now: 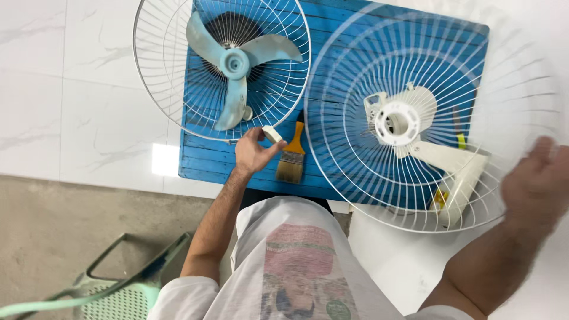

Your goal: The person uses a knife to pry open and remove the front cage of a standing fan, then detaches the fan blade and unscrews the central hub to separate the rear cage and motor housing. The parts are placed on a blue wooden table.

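Note:
My left hand [253, 151] pinches a small white cap-like part [272, 134] at the near edge of a blue slatted table [201, 163]. Just above it lies a white wire fan guard [155, 89] with a pale blue three-blade fan blade [236, 62] resting inside. My right hand [536, 184], blurred, grips the right rim of a second white wire guard [355, 166], which carries the white motor housing [398, 121] and a cream bracket [462, 172]. An orange-handled paintbrush [291, 157] lies between the two guards, next to my left hand.
White marble-look floor tiles [77, 106] surround the table, with grey concrete [71, 219] nearer me. A green plastic chair [112, 290] stands at the lower left. My white printed shirt fills the bottom centre.

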